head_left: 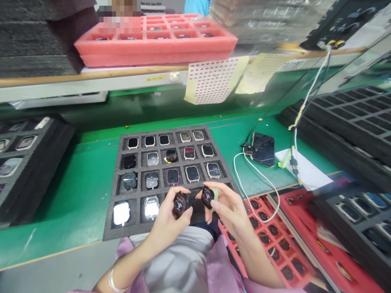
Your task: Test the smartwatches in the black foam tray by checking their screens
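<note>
My left hand [171, 209] is closed around a dark smartwatch [181, 204] whose screen is lit with a small blue mark. In my right hand [227, 207] a second smartwatch [208, 197] is held between thumb and fingers, its dark screen lit too and a pale green part behind it. Both hands are over the front right part of a grey foam tray [110, 203]. Several watch bodies sit in its compartments, among them a purple-rimmed watch [173, 177] and a white-lit watch [121, 213]. My fingers cover part of each held watch.
A phone [263, 149] and a looped white cable [236, 171] lie right of the tray. Red foam trays [276, 250] stand low at the right. Black foam trays [342, 118] flank both sides. Above, a shelf carries a pink foam tray [155, 53]; sticker sheets [214, 79] hang from its edge.
</note>
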`<state>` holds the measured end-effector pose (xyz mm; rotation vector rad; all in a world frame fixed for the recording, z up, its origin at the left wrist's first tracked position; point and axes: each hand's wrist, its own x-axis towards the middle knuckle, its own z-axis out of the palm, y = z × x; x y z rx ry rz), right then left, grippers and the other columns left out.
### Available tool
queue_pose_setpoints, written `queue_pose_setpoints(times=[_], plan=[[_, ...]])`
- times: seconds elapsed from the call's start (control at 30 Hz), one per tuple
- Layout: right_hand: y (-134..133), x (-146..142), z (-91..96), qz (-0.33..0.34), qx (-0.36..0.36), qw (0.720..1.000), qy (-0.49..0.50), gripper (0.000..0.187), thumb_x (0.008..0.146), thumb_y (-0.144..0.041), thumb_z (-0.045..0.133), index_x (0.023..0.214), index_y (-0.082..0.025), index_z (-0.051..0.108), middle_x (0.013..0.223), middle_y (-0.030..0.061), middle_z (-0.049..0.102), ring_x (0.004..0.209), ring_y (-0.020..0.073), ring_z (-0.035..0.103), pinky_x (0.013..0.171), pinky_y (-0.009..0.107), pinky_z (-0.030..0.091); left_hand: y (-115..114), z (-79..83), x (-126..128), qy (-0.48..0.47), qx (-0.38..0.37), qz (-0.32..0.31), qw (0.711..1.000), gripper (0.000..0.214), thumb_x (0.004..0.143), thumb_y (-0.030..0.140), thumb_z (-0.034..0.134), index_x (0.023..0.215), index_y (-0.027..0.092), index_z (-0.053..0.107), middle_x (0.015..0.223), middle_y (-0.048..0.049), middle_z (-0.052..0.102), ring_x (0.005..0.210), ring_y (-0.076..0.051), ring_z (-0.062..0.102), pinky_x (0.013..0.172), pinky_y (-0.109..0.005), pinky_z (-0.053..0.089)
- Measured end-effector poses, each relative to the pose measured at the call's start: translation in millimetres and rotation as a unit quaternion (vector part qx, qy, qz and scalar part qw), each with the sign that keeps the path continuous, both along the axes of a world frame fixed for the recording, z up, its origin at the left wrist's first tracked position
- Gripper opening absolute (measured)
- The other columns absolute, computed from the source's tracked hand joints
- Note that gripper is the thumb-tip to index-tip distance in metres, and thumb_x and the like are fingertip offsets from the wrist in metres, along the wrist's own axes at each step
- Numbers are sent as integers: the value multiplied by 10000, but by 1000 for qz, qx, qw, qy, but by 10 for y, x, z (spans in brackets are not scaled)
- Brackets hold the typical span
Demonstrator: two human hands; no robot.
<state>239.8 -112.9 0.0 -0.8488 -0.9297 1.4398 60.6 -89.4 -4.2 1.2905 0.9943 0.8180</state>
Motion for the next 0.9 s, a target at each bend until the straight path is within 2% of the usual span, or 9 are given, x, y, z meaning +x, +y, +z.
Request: queue_pose_setpoints(times=[0.1, 0.23, 0.37, 0.47, 0.63, 0.9], plan=[[-8, -5, -1, 3, 1, 1000, -3, 335, 848, -229, 673, 1175, -217, 606, 945, 85, 691, 507, 126, 629, 418, 225, 530, -3, -6, 3, 11, 5, 1, 1000, 281, 729, 76, 549, 972, 212, 512, 813, 30, 534, 698, -109, 514, 655, -212, 416], [-26, -15, 7, -19, -8, 1000, -17, 360, 836, -253, 686, 1183, -210, 598, 969, 96, 689, 516, 136, 626, 424, 246, 532, -3, -7, 12, -9, -37, -4, 999, 264, 773, 109, 523, 1004, 220, 461, 760, 59, 469, 473, -47, 384, 475, -192, 332], [-25, -3, -17, -5, -3, 999, -31, 377, 828, -276, 694, 1186, -209, 597, 959, 99, 692, 485, 142, 620, 405, 270, 539, -18, -10, 16, -4, -41, -3, 999, 246, 765, 109, 524, 973, 217, 448, 730, 73, 441, 404, -26, 294, 413, -197, 258], [-21, 6, -36, -3, 8, 1000, -26, 378, 843, -261, 677, 1208, -216, 591, 964, 97, 690, 499, 141, 629, 420, 268, 549, -26, -8, 15, -5, -32, 17, 999, 251, 768, 116, 519, 984, 221, 445, 739, 69, 446, 443, -43, 336, 450, -199, 293], [-24, 10, -44, 0, 10, 1000, -25, 354, 854, -231, 664, 1203, -221, 602, 960, 88, 689, 518, 131, 634, 432, 241, 550, -17, 21, 13, 14, 0, 18, 1000, 252, 737, 102, 534, 954, 212, 469, 776, 40, 487, 664, -109, 470, 625, -216, 389], [-36, 7, -37, -5, 1, 999, -42, 382, 846, -253, 675, 1217, -210, 595, 964, 93, 690, 515, 145, 630, 425, 269, 549, -10, 66, 16, -6, -1, 41, 999, 242, 750, 156, 575, 969, 211, 489, 814, 28, 495, 672, -121, 482, 623, -227, 392]])
